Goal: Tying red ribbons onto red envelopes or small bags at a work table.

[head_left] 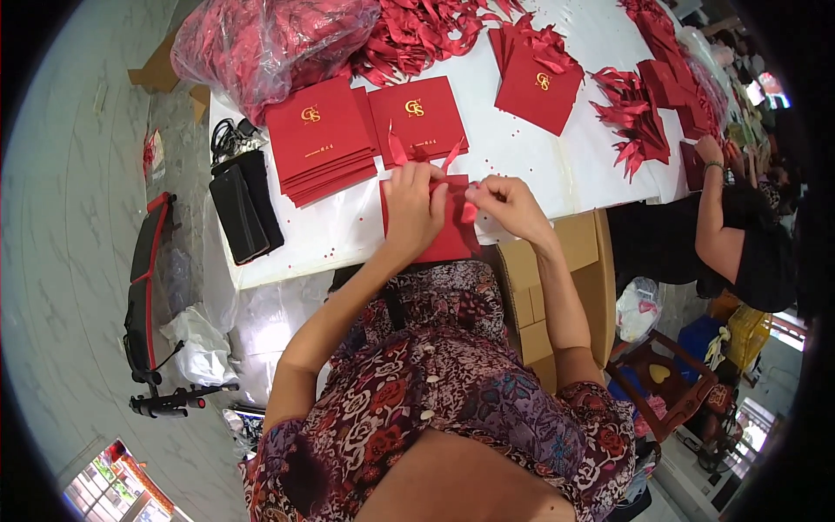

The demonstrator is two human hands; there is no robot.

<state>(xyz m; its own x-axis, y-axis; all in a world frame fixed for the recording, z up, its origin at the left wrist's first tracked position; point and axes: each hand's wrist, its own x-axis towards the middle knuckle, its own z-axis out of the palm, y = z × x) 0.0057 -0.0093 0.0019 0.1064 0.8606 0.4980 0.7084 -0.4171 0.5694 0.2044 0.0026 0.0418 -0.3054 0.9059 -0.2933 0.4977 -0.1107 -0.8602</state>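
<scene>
Both hands pinch at one red envelope (445, 230) lying at the near edge of the white table (531, 148): left hand (412, 207) pressed flat over its upper part, fingers closed against the card; right hand (509, 205) with fingertips drawn together on a red ribbon (470, 211) at the envelope's right side. Stack of red envelopes (320, 139) just left of it, a second stack (419, 115) behind. Loose ribbons (426, 30) heaped at the far edge, clear bag of ribbons (261, 43) at far left. Cardboard box (557, 287) beside the person's right arm. A co-worker's hand (709, 150) works at the table's right end
</scene>
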